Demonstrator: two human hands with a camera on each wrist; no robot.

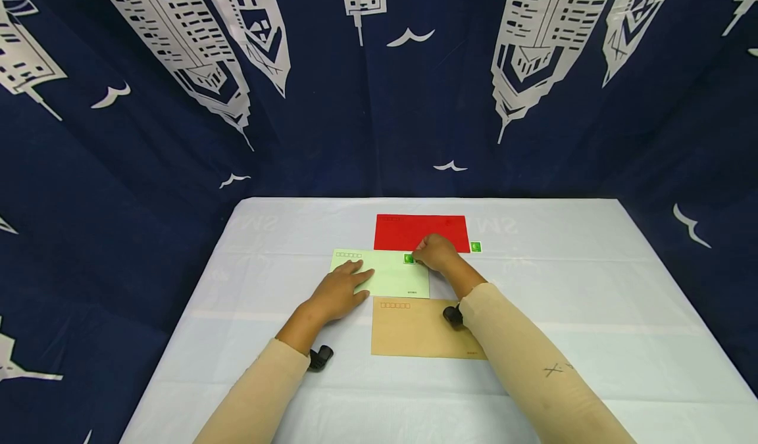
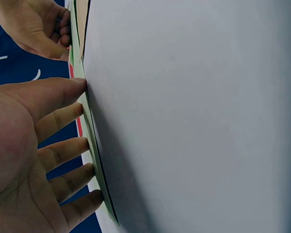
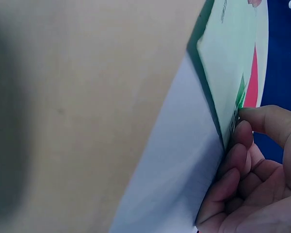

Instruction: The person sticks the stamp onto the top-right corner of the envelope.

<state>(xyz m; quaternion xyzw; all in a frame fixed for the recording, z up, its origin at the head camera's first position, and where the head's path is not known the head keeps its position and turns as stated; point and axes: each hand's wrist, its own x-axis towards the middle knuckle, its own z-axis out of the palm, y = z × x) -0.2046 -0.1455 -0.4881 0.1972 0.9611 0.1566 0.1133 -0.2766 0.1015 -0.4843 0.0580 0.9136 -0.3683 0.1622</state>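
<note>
A pale green envelope (image 1: 391,279) lies in the middle of the table. My left hand (image 1: 336,291) rests on its left part, fingers spread and fairly straight; the left wrist view shows the fingertips (image 2: 89,144) pressing along the envelope. At the envelope's upper right corner, my right hand (image 1: 437,253) pinches a small green stamp (image 1: 408,258) by its right side. In the right wrist view the thumb and index finger meet at the stamp (image 3: 240,97), with the other fingers curled near the envelope's edge.
Behind the green envelope lies a red envelope (image 1: 408,232), partly hidden by my right hand. Another green stamp (image 1: 476,246) sits at its right end. Nearer me is a brown envelope (image 1: 414,332), overlapped by my right sleeve. A white cloth covers the table (image 1: 592,312); a blue patterned curtain hangs behind.
</note>
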